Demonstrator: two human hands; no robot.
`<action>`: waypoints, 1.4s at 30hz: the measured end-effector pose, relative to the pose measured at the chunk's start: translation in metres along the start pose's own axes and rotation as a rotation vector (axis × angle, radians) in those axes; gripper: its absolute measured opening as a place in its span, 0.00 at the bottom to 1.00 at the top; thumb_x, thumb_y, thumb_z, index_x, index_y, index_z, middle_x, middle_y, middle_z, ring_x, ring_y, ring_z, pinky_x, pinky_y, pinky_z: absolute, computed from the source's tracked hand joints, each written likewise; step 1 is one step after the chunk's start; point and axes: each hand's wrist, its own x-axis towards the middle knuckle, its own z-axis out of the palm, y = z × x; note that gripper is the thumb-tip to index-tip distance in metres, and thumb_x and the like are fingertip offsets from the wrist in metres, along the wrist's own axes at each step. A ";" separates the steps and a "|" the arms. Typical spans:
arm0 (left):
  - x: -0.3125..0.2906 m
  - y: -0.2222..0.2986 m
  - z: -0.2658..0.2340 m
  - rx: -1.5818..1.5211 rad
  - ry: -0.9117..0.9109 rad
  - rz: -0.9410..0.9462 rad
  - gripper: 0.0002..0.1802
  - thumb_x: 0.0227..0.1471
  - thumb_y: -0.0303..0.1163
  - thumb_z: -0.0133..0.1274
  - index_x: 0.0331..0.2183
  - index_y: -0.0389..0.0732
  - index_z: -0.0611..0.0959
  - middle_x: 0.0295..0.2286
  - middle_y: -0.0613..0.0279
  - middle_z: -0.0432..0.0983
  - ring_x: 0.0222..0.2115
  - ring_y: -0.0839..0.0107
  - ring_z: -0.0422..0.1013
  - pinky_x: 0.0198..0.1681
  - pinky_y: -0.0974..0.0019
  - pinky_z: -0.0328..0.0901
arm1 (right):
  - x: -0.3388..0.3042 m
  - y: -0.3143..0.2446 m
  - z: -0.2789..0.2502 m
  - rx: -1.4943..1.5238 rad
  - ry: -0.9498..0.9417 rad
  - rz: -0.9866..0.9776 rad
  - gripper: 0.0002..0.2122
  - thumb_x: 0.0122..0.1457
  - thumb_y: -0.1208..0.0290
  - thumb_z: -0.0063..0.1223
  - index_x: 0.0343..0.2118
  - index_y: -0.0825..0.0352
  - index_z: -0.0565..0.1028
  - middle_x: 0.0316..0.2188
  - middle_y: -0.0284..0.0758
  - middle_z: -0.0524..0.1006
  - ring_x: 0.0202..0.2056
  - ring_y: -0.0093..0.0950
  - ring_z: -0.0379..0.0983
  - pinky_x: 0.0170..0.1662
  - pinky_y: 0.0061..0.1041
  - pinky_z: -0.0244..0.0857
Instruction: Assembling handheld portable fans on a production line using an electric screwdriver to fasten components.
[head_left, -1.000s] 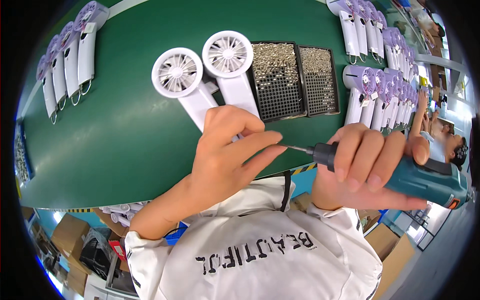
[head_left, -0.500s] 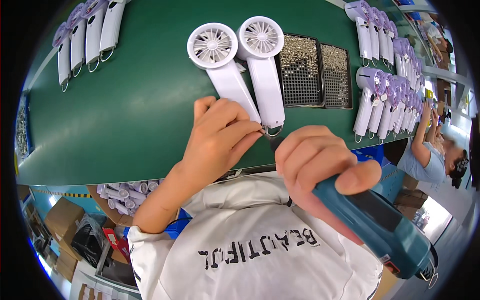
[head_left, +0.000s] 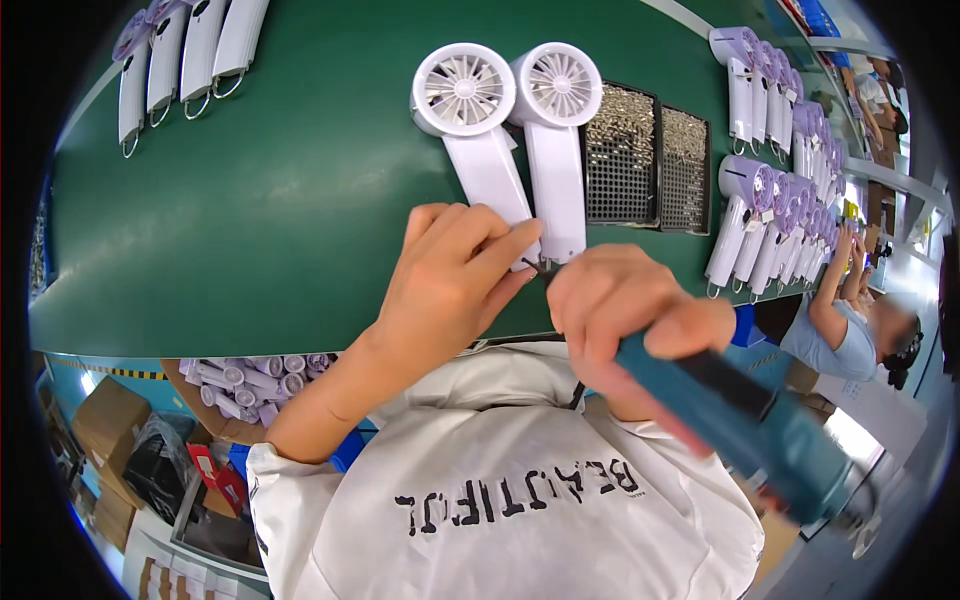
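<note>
Two white handheld fans lie side by side on the green table, round heads pointing away from me. My left hand (head_left: 445,275) is closed at the lower end of the left fan (head_left: 487,170), thumb and fingertips pressed around its bottom corner. Whether a small screw sits between those fingertips is too small to tell. A teal and black electric screwdriver (head_left: 740,420) is gripped in my right hand (head_left: 630,310). Its thin bit reaches the left fan's bottom end, beside my left fingertips. The right fan (head_left: 556,180) lies untouched by my left hand; my right hand covers its lower tip.
Two black perforated trays, a larger tray (head_left: 622,200) and a narrower tray (head_left: 686,200), hold small metal screws right of the fans. More fans with wire loops stand in rows at far left and right. A box of fan parts (head_left: 250,385) sits below the table edge. Another person (head_left: 840,330) works at right.
The screwdriver bit has come up against the left fan's bottom end, from just below it. My right hand now hides the right fan's wire loop. The whole view has shifted slightly.
</note>
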 end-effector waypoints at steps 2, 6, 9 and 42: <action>-0.001 -0.001 0.000 -0.034 -0.017 -0.008 0.24 0.34 0.22 0.65 0.40 0.40 0.82 0.27 0.65 0.68 0.29 0.66 0.67 0.38 0.63 0.58 | -0.003 -0.001 -0.009 -0.146 -0.177 -0.011 0.27 0.57 0.38 0.48 0.45 0.58 0.64 0.21 0.33 0.71 0.17 0.29 0.67 0.18 0.31 0.63; -0.005 -0.006 0.004 -0.033 0.005 -0.037 0.29 0.31 0.24 0.67 0.42 0.43 0.83 0.26 0.67 0.68 0.28 0.67 0.65 0.37 0.63 0.58 | -0.006 0.006 0.000 -0.118 -0.087 -0.045 0.17 0.55 0.55 0.51 0.39 0.61 0.63 0.20 0.34 0.70 0.16 0.29 0.65 0.18 0.29 0.62; 0.001 -0.004 0.004 -0.056 0.017 -0.021 0.28 0.31 0.24 0.67 0.42 0.43 0.83 0.26 0.68 0.67 0.27 0.68 0.65 0.36 0.64 0.57 | -0.002 0.002 0.003 -0.074 0.015 -0.055 0.11 0.54 0.73 0.56 0.33 0.64 0.63 0.21 0.36 0.70 0.16 0.31 0.65 0.20 0.29 0.62; -0.009 -0.001 -0.059 -0.567 0.221 -0.813 0.23 0.58 0.36 0.54 0.48 0.33 0.65 0.35 0.52 0.75 0.21 0.72 0.74 0.24 0.69 0.71 | 0.031 0.007 -0.001 -1.258 0.066 0.739 0.21 0.49 0.69 0.61 0.45 0.71 0.68 0.37 0.46 0.74 0.33 0.44 0.77 0.38 0.38 0.71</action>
